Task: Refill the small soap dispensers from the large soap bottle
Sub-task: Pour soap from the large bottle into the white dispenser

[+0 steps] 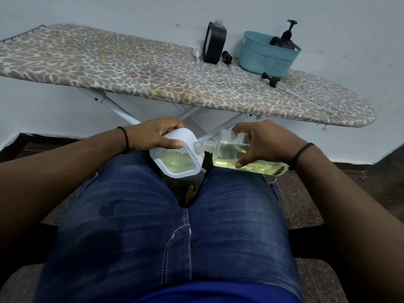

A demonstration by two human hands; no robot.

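1. The left hand (153,134) grips a white rectangular plastic dispenser (177,158) over the lap; the right hand (264,143) grips a clear plastic soap bottle of yellow liquid (231,154), tipped sideways, its neck at the dispenser's edge.
2. Risk: the mouths sit just offset, so soap could run onto the blue jeans (153,226).
3. An unsupported mid-air hold could let either container wobble or slip.
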